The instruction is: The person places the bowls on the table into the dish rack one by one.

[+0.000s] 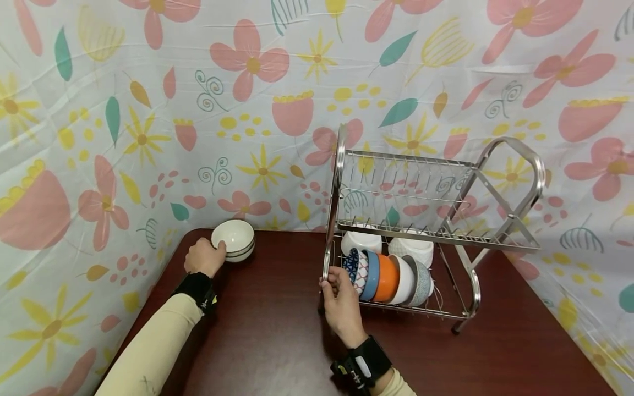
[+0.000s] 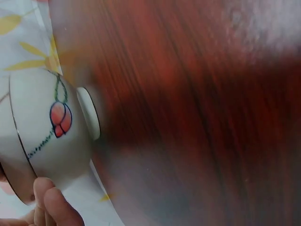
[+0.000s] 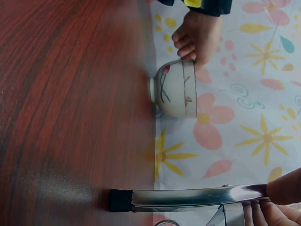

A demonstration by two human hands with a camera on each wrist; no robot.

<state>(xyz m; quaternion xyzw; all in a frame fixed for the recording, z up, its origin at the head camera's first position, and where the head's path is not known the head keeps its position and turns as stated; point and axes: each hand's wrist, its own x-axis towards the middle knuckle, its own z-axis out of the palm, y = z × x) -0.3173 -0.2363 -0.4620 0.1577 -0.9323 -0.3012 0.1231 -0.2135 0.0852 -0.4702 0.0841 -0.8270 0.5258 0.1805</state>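
Note:
A white bowl [image 1: 234, 239] with dark rim lines and a painted flower [image 2: 60, 117] stands on the dark red table [image 1: 277, 330] near its far left corner. My left hand [image 1: 204, 256] grips the bowl's rim [image 3: 193, 56] from the near side. My right hand [image 1: 339, 300] holds the left upright of the steel two-tier dish rack [image 1: 436, 220], thumb on the bar [image 3: 282, 188]. The rack's lower tier holds a row of bowls on edge: patterned blue [image 1: 358, 269], blue, orange [image 1: 387, 277], white and grey. Two white bowls [image 1: 411, 250] stand behind them.
A floral cloth [image 1: 277, 110] hangs behind and on both sides of the table. The rack's upper tier [image 1: 406, 181] holds nothing. Bare tabletop lies between the white bowl and the rack and along the near edge.

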